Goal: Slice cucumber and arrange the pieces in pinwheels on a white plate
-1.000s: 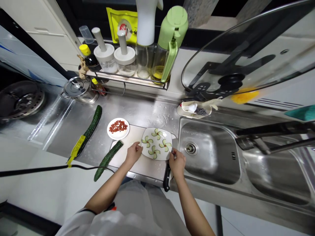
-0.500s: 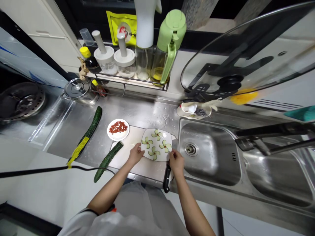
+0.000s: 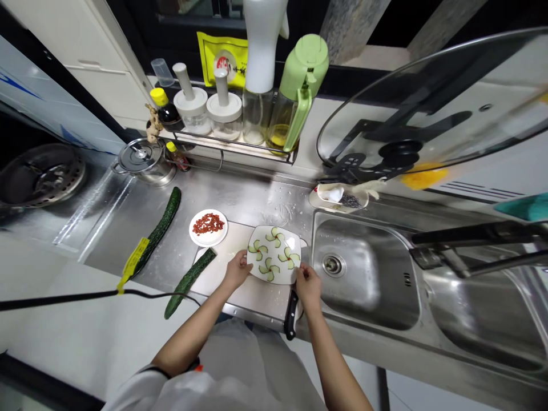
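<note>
Both my hands hold a white squarish plate [image 3: 262, 233] over the cutting board [image 3: 231, 246]. Cucumber slices [image 3: 269, 269] lie on it in several pinwheel shapes with small red centres. My left hand [image 3: 236, 270] pinches the plate's left edge, and my right hand [image 3: 309, 286] grips its lower right edge. Just below the right hand is the black handle of a knife [image 3: 291, 315]; its blade is hidden. A cut cucumber [image 3: 189, 283] rests by the board's left side. Behind it stands a small white plate [image 3: 192, 235] of red dried berries [image 3: 208, 223].
A whole cucumber [image 3: 162, 225] with a yellow label lies further left, near a lidded steel pot [image 3: 145, 165]. Jars and an oil pitcher [image 3: 299, 85] line the rack. The sink [image 3: 363, 274] is to the right, below a leaning glass lid [image 3: 428, 103]. A black cable [image 3: 55, 299] crosses at left.
The view has shifted slightly, so everything sits a little lower and further right. My hands still hold the plate by its edges, perhaps tilted a touch more.
</note>
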Motion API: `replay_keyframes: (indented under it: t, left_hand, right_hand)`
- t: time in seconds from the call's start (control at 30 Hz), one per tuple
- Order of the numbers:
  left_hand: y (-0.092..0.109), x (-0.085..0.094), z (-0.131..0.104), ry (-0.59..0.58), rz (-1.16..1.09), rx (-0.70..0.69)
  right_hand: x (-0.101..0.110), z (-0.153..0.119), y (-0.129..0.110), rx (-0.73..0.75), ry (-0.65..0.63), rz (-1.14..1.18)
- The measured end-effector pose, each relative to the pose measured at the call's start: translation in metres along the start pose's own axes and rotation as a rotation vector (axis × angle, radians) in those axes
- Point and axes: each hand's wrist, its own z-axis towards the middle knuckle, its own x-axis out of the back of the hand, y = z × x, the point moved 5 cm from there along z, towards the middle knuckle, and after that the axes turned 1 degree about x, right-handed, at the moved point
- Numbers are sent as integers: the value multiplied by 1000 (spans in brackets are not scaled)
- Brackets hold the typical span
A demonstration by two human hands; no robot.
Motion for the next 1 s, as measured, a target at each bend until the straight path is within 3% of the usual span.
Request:
replay_keyframes:
  t: [0.33,0.63,0.87,1.0]
  left_hand:
    - [28,18,-18,-3,-81,27]
    - [48,35,-47,-10,-202,22]
    - [56,42,-64,-4,-226,20]
    - [56,44,-69,-2,-212,19]
  right_hand:
    - [-5,-11,-23,-204,-165,538]
    - [-5,-36,-60,-241,-284,800]
    - [-12,-60,-73,-296,-395,949]
    - [-17,-68,-77,-335,-380,992]
